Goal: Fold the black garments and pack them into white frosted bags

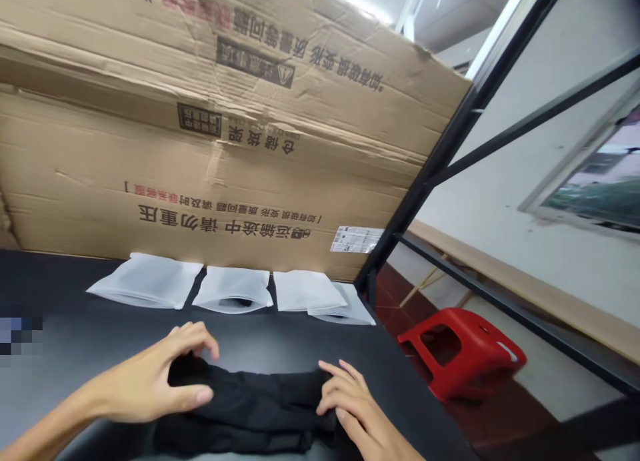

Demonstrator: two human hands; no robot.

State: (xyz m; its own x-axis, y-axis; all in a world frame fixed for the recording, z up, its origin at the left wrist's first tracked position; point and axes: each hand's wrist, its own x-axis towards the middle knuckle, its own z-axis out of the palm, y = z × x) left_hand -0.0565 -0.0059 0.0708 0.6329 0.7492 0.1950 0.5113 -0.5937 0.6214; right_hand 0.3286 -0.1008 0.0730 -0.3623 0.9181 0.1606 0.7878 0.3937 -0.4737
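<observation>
A folded black cloth item (260, 407) with several creases lies on the dark table in front of me; I cannot tell what kind of garment or cloth it is. At its left end is my left hand (150, 381), fingers curved over the far edge and thumb stretched across the top, with a wide gap between them. My right hand (360, 407) rests at the other end, its fingers spread, the fingertips touching the cloth. Beyond the cloth, white zip bags lie in a row: a left one (150, 281), a middle one (233, 289) with its mouth gaping, and overlapping ones (307, 291) on the right.
A large cardboard sheet (215, 167) with printed characters stands upright along the table's (260, 344) back. A black metal frame (430, 181) rises at the right edge. Past it, a red plastic stool (475, 354) is on the floor below a long wooden bench top (525, 284).
</observation>
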